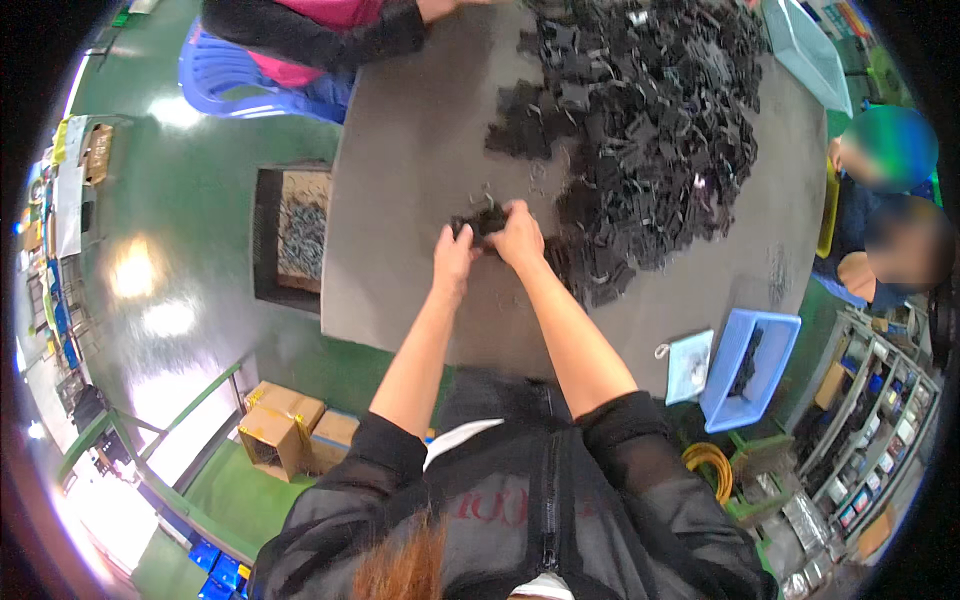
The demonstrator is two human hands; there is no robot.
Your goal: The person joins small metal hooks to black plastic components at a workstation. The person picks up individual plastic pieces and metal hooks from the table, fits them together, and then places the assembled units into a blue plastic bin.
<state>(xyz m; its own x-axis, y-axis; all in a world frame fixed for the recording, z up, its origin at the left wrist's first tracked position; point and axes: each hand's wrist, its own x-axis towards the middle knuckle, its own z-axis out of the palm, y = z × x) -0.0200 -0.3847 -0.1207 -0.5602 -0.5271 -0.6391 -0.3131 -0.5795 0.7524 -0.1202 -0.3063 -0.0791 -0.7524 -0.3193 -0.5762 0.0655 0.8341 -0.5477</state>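
Note:
Over the grey table point(400, 180), my left hand point(454, 258) and my right hand point(519, 237) come close together around a small black part point(485, 222). Its exact kind is too small to make out. The left fingers grip its near left side, while the right fingers hold its right end. Just beyond it lie some thin pale bits point(488, 196). To the right and far side spreads a big heap of similar black parts point(660, 140), with small shiny pieces among them.
A blue bin point(715, 405) with black parts stands at the table's right front, beside a pale blue pouch point(688, 366). A light blue tray point(808, 55) sits far right. One co-worker's sleeve point(390, 38) reaches over the far left; other people sit at right. A dark crate point(268, 235) stands left.

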